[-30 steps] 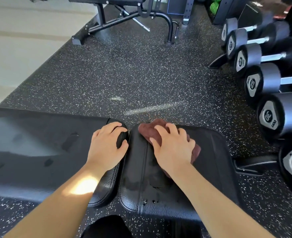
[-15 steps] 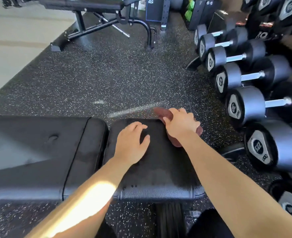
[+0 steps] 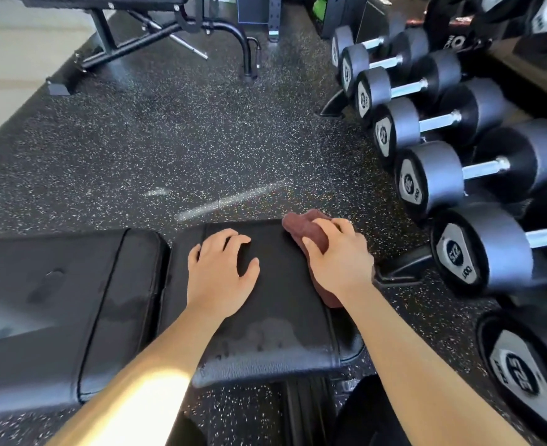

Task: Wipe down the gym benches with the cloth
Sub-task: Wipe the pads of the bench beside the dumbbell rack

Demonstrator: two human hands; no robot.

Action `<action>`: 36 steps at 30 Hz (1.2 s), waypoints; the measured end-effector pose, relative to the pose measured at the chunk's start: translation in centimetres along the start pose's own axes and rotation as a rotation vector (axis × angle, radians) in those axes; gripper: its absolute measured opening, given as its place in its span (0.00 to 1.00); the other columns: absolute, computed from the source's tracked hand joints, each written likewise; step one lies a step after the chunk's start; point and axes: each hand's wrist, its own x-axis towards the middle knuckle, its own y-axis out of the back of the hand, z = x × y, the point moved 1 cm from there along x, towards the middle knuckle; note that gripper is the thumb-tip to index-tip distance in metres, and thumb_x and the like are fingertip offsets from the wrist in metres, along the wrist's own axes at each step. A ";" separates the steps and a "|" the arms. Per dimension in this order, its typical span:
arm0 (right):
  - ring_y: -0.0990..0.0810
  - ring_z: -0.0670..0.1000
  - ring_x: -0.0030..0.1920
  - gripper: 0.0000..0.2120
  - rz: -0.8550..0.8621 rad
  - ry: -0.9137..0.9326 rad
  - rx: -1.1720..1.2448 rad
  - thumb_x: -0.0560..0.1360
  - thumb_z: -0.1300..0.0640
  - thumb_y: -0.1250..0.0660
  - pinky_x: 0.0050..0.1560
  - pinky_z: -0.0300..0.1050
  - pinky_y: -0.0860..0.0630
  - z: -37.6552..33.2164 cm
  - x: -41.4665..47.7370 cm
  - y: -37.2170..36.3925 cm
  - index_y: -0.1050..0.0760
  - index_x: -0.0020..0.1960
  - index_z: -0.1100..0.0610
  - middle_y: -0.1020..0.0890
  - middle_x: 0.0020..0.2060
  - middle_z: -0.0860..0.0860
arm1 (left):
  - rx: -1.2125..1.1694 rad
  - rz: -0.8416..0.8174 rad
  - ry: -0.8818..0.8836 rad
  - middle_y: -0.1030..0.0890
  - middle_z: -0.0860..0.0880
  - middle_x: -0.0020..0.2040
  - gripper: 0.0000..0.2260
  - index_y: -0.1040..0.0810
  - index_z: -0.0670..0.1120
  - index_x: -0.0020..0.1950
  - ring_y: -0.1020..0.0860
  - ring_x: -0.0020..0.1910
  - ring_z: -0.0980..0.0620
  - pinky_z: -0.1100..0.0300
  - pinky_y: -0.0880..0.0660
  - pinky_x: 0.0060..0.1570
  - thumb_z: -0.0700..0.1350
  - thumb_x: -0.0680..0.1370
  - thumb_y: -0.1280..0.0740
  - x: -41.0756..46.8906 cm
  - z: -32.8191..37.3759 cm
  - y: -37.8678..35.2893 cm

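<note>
Mid-wipe: right hand (image 3: 339,263) grips the cloth (image 3: 302,226) at the bench pad's (image 3: 281,297) far right corner, left hand (image 3: 217,275) braced flat, fingers spread; the near edge likely comes next.

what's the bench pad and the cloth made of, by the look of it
Bench pad: probably black vinyl or faux leather; pebbled grain, stitched seam, damp sheen. Cloth: seemingly maroon terry or microfibre; matte, soft bunched folds in the right hand.

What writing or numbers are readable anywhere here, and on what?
"52.5": on the nearest dumbbell's end cap, tilted and a little blurred.
Marks on the other dumbbell caps: too small or blurred to read.
No text shows on the bench, cloth or floor.
</note>
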 end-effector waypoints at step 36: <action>0.25 0.60 0.56 0.17 0.035 0.289 -0.199 0.71 0.44 0.31 0.48 0.61 0.27 -9.1 -15.6 -3.1 0.26 0.58 0.44 0.23 0.57 0.50 | 0.029 0.033 0.111 0.23 0.46 0.61 0.17 0.21 0.44 0.57 0.26 0.59 0.43 0.47 0.31 0.61 0.48 0.73 0.40 -9.3 -10.4 8.7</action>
